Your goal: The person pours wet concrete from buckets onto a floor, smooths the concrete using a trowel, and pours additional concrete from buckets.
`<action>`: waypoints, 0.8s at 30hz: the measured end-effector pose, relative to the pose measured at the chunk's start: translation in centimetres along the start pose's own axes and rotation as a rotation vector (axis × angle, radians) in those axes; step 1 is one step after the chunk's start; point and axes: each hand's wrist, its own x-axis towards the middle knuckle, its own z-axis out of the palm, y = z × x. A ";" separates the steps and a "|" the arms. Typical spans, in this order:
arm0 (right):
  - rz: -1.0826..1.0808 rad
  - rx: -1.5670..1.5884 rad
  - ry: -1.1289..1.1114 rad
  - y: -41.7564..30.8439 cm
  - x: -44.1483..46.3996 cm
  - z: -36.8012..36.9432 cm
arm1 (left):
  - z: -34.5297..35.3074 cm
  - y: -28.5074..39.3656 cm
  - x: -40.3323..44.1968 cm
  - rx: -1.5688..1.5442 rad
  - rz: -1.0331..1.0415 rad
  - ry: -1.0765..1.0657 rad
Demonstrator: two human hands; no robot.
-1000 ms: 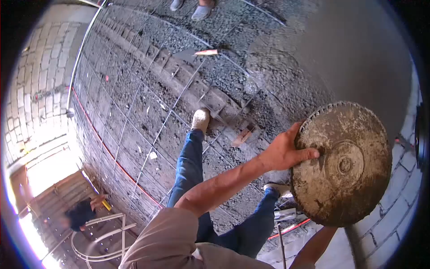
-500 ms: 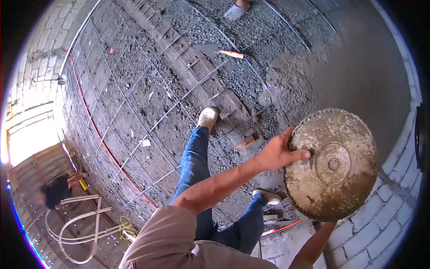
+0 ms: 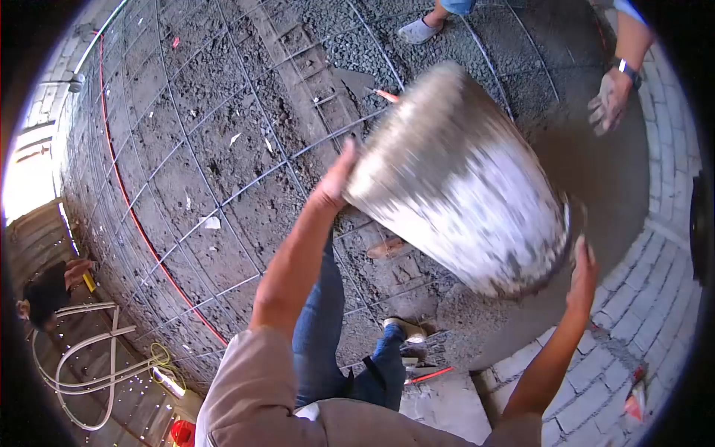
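Note:
A large cement-stained bucket [image 3: 477,179], blurred by motion, is tilted on its side in front of me. My left hand [image 3: 341,173] presses against its narrower end at the left. At the wider end, on the lower right, my right hand [image 3: 582,276] supports the rim. Under and beyond the bucket lie gravel and wet grey concrete [image 3: 596,171]. Another person's hand [image 3: 612,97], with a wristband, reaches in at the upper right, apart from the bucket.
A steel rebar grid [image 3: 216,201] and a red line [image 3: 134,216] cross the ground. A trowel [image 3: 386,95] lies beyond the bucket. Another person's shoe [image 3: 421,30] stands at the top. Block walling [image 3: 640,298] borders the right; a further person [image 3: 48,294] is at lower left.
The bucket has swung from base-facing view to lying sideways, moving up and left. My left hand moved left with it, and my right hand came into view. The other person's hand appeared.

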 end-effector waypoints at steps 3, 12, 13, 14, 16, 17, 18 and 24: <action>0.124 0.650 -0.246 -8.0 2.2 3.9 | -5.9 2.3 1.5 -0.154 0.218 0.073; 0.052 1.038 -0.890 -20.0 5.4 30.2 | -9.3 3.7 -13.8 -0.490 0.291 0.031; 0.056 0.969 -0.874 -19.4 5.7 31.7 | -8.2 4.3 -15.0 -0.532 0.347 -0.032; 0.071 0.887 -0.844 -18.2 6.0 32.3 | -7.4 4.9 -15.8 -0.533 0.348 -0.055; 0.091 0.824 -0.824 -17.1 7.0 32.6 | -7.5 5.0 -16.0 -0.517 0.379 -0.116; 0.080 0.791 -0.823 -17.2 7.5 32.4 | -7.6 5.1 -15.7 -0.523 0.369 -0.110; 0.048 0.747 -0.825 -17.1 8.3 32.5 | -7.4 5.1 -14.9 -0.466 0.319 0.038; -0.200 0.644 -0.872 -20.7 6.2 31.9 | -1.1 1.4 -10.8 0.483 0.168 0.287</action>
